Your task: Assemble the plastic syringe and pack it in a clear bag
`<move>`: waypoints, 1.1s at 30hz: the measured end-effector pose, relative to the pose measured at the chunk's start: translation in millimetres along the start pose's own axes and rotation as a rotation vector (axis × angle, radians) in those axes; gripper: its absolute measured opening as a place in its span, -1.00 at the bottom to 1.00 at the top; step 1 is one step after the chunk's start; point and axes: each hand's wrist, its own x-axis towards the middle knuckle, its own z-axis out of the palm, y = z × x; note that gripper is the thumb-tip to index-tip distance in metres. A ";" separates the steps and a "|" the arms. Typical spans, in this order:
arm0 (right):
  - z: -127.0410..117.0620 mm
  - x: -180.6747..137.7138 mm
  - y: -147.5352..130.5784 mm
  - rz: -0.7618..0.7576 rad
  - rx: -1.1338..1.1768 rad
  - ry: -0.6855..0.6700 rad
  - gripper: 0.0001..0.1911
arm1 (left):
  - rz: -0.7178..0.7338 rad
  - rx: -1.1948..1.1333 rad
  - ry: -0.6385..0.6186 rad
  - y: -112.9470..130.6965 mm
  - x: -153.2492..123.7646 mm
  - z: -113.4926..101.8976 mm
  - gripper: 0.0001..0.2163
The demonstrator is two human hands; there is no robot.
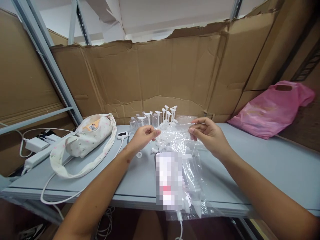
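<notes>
A clear plastic bag (172, 133) is stretched between my two hands. My left hand (145, 137) pinches its left edge between thumb and fingers. At the bag's other side, my right hand (208, 136) grips the edge with bent fingers. Behind the bag stand several white pump heads (168, 113) and small clear bottles (133, 123). Small white pieces (155, 150) lie just under my left hand, and a white ring-shaped cap (139, 154) is nearer me. More clear plastic wrapping (197, 186), with white parts in it, hangs over the table's front edge.
A phone (168, 180) with a blurred-out screen and a cable lies in front of the hands. On the left are a floral bag (90, 133), a small white device (122, 135) and a power strip (37, 160). A pink plastic bag (272, 110) leans at right; cardboard (155, 73) walls the back.
</notes>
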 end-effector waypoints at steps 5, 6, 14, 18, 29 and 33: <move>-4.8 0.6 0.5 0.001 -0.006 0.032 -0.70 | -0.035 -0.123 -0.294 0.7 -3.2 6.1 -0.62; -5.0 0.7 0.8 0.000 0.006 0.043 -0.69 | -0.058 -0.134 -0.379 1.2 -4.5 7.9 -0.60; -3.0 -0.2 3.2 0.067 0.215 0.010 -0.61 | -0.085 -0.129 -0.600 6.4 -13.7 21.5 -0.66; -4.2 -0.8 2.1 0.183 0.284 -0.068 -0.51 | -0.151 -0.237 -0.450 5.4 -11.5 19.5 -0.66; 5.8 -8.4 -6.9 0.293 -0.161 -0.340 -0.55 | -0.116 -0.389 -0.052 2.1 -0.4 12.3 -0.57; 3.6 -7.9 -11.7 0.207 -0.341 -0.236 -0.57 | -0.117 -0.309 -0.017 1.8 -0.5 19.8 -0.59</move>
